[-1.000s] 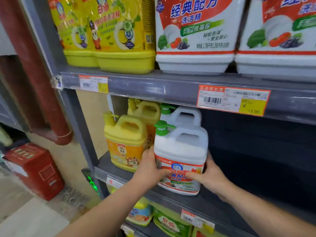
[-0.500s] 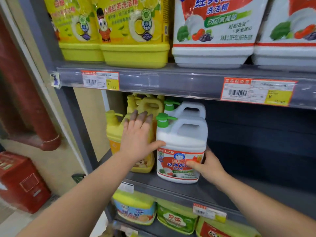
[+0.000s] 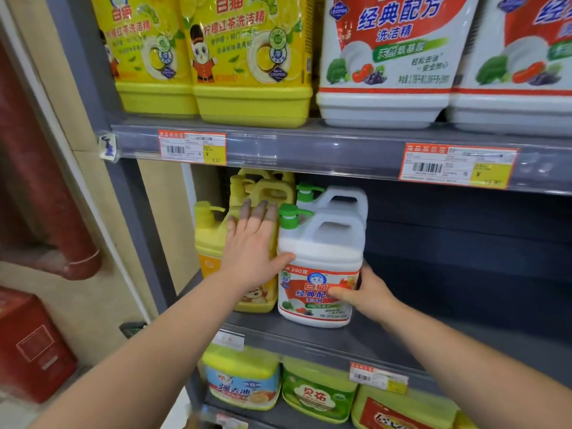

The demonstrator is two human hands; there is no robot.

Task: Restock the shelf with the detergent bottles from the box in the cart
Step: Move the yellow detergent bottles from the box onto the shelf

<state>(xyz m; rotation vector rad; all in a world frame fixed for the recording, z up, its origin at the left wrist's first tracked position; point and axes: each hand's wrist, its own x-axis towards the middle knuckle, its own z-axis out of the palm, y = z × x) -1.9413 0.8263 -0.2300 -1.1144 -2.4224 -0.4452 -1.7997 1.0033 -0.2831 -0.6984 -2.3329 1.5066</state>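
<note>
Filling the middle shelf looks to be at an early stage: most of its board, everything to the right of the hands, lies dark and bare, while the top shelf carries a full row of big jugs. The cart and its box are out of view, so I cannot tell how many bottles remain to be brought over.

At the left end of the middle shelf stand a few yellow bottles, one behind another. Just beside them the white bottle stands upright on its base near the front edge, label facing out, with a second white bottle close behind it. By my reading this one is placed and is only being squared up in its row.

The left hand lies flat against the front yellow bottle, fingers straight and slightly apart, its thumb touching the white bottle's left shoulder. The right hand wraps the white bottle's lower right side, fingers curled behind and thumb across the label.

What remains, I judge, is letting go and fetching more bottles for the bare stretch.
</note>
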